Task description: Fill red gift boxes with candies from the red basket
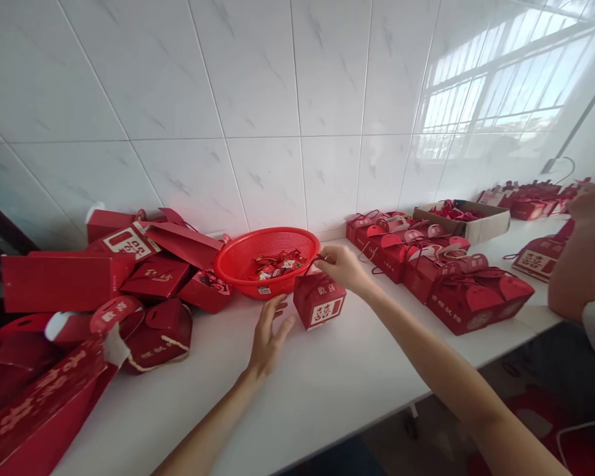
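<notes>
Fingers of the right hand (346, 268) pinched the dark cord (309, 267) of a small red box (320, 303), the forearm slanting up from the lower right. Just left of the box, the left hand (268, 338) hung open, thumb and fingers spread wide. A red basket (258, 246) with wrapped packets (280, 264) stood behind, between piled red boxes (161, 277) and rowed boxes (469, 294) along the white table (350, 380)
</notes>
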`<state>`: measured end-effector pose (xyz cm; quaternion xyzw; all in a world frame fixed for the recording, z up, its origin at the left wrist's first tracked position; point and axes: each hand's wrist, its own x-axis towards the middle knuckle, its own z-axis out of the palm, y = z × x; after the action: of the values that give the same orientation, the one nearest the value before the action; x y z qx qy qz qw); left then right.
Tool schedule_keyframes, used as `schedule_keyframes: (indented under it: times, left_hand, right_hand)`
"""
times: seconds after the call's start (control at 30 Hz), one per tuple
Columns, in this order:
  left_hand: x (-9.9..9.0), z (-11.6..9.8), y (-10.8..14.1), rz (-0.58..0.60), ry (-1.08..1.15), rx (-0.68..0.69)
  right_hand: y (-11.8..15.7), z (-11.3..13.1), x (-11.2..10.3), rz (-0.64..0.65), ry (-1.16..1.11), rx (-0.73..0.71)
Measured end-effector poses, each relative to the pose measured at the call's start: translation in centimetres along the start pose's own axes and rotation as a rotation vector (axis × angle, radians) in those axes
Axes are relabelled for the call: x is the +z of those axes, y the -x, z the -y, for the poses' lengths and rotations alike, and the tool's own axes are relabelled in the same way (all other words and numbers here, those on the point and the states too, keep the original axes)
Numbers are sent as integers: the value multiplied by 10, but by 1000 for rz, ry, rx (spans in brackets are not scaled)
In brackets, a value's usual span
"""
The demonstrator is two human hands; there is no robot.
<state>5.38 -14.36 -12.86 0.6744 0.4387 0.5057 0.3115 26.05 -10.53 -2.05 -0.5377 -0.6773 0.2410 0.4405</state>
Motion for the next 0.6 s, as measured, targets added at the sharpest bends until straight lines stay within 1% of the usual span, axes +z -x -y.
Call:
schedule_keyframes:
  times: [0.07,0.13,0.23,0.33,0.43,0.47,0.5,0.6]
  left_hand:
    - [2,4,3,6,-10,-16]
    - [5,7,3,33,-28,-12]
    - [11,11,2,96,-52,-2]
    - [12,13,2,132,-72,-10]
    - [11,14,2,142,-79,-23]
    - [11,14,2,147,-81,-25]
    - [11,14,2,153,-85,-26]
    - [11,13,2,161,-105,-28]
  right_hand:
    - [-5,1,-23,-39,-71,7]
    - [-10,6,-51,-98,-118,15]
    - [-21,15,-100,-259,-105,39]
    - [-36,15,-153,-451,8,73]
    - [-48,0,-201,-616,211,138]
    - [-51,-8,-215,-644,299,175]
    - [-53,-16,-227,-666,335,198]
    - [-54,-43,-255,-712,443,256]
